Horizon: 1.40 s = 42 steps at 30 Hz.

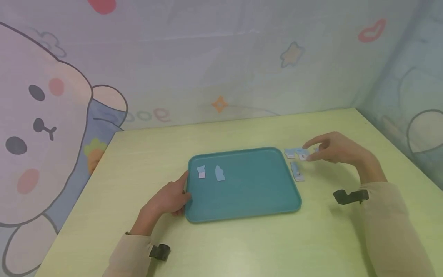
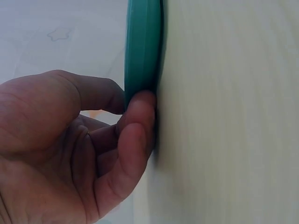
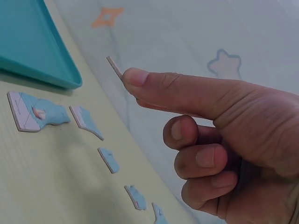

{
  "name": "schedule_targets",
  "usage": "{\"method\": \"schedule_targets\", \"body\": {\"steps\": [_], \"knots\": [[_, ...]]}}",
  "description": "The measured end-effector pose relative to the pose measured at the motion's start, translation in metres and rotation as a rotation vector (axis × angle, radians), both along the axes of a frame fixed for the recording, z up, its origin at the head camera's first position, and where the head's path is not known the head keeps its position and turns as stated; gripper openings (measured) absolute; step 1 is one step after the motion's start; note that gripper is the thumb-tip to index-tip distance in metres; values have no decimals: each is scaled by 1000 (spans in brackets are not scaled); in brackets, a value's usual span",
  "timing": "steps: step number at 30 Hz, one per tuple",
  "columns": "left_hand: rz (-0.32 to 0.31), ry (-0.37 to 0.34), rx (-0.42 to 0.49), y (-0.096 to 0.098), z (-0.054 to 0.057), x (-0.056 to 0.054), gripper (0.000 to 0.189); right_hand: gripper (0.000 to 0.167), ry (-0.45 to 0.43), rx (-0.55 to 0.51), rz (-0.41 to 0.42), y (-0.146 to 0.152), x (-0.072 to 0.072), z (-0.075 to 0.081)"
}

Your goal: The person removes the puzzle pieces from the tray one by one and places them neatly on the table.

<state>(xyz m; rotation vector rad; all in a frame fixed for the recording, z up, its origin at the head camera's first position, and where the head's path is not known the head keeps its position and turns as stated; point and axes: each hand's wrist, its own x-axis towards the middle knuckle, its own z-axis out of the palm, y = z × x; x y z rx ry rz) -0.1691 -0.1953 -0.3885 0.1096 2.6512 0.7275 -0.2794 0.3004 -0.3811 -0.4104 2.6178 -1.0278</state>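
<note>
My left hand (image 1: 172, 197) grips the left rim of a teal tray (image 1: 242, 184), thumb and fingers on either side of its edge (image 2: 142, 42). Between the thumb and index finger of my right hand (image 1: 333, 148) is a thin puzzle piece (image 3: 115, 68), seen nearly edge-on in the right wrist view and raised above the table. The other right fingers are curled in. Two pieces lie apart on the tray: a blue and pale pink piece (image 1: 201, 172) and a curved blue piece (image 1: 219, 174).
Several more pieces lie on the pale yellow table (image 1: 249, 246) right of the tray, including a long blue piece with a pale end (image 1: 296, 172) and a blue-and-white piece (image 1: 289, 152). A printed cloth backdrop (image 1: 207, 57) rises behind the table.
</note>
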Motion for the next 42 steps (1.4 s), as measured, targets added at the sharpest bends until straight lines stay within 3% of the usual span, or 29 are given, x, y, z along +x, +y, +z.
{"method": "schedule_targets", "body": {"steps": [14,34,42], "knots": [[-4,2,8,3,3,2,77,60,-88,-11,-45,16,-1,-16],[-8,0,9,1,0,-1,77,51,-131,-19,15,26,-5,-32],[-7,7,16,1,0,0,76,56,-165,-11,17,25,-5,-34]]}}
